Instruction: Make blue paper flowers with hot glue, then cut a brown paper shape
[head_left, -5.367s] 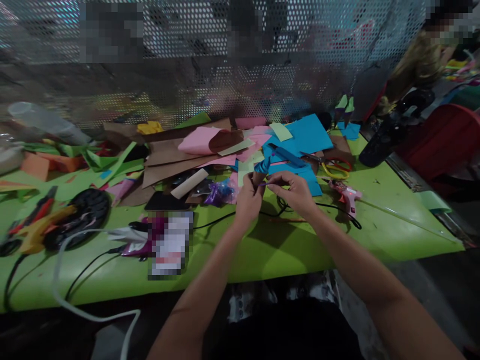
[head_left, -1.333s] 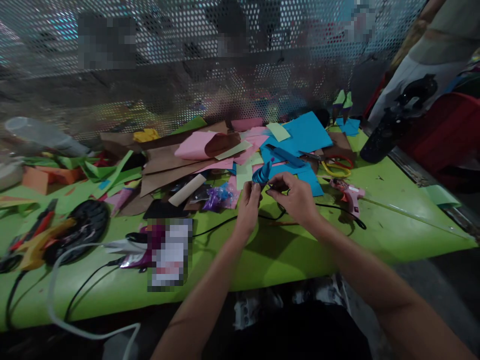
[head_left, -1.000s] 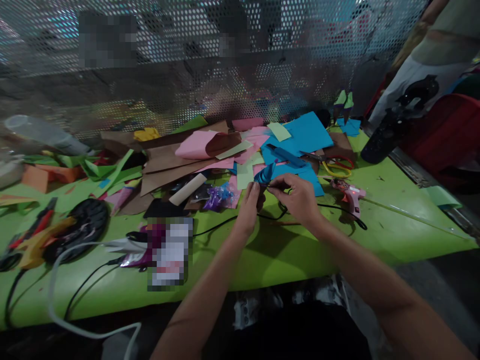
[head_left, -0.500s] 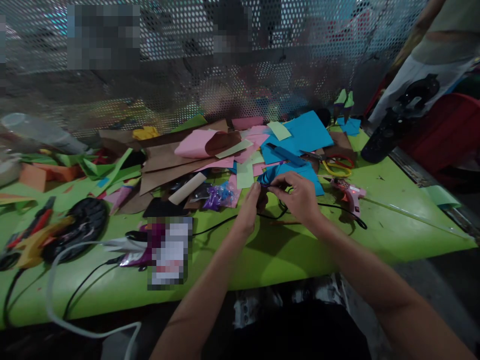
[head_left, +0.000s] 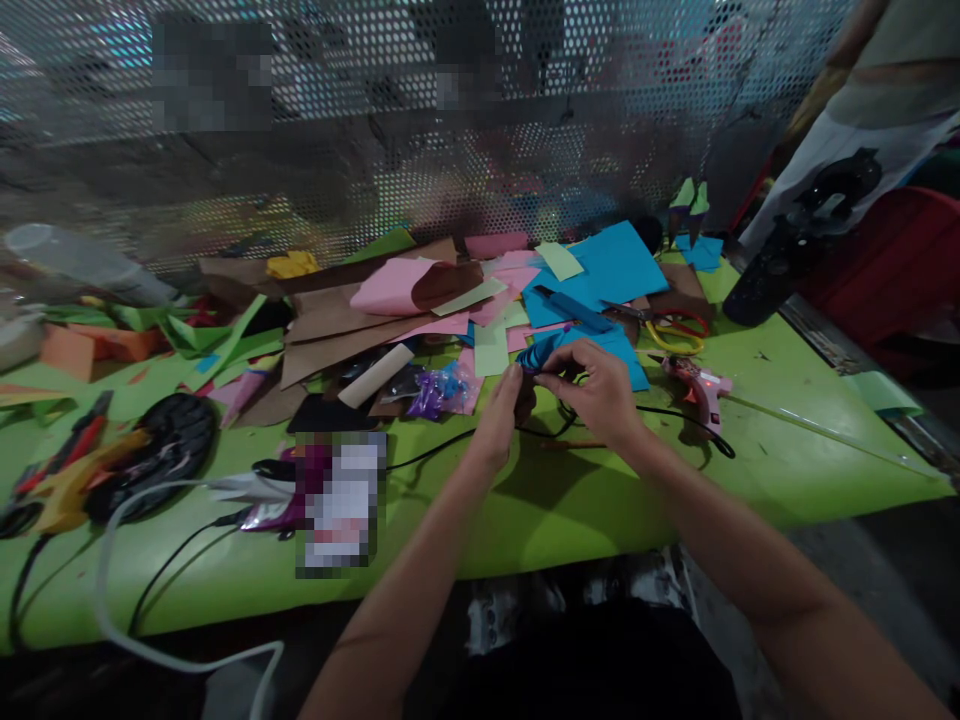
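A small piece of blue folded paper with dark bands sits between my hands above the green table. My left hand is closed around its lower left side. From the right, my right hand pinches with thumb and forefinger at its edge. The fingertips partly hide the piece. Just behind lie blue paper sheets and a pale green paper strip. A black cable runs across the table beneath my hands.
On the right are a pink glue gun with a long glue stick, scissors and a dark bottle. Left are brown paper, a plastic bag of purple bits, a cardboard tube and a yellow-handled tool. A perforated metal screen stands behind.
My hands stay in nearly the same place. The right fingers shift slightly at the blue paper, which shows a little more of its surface.
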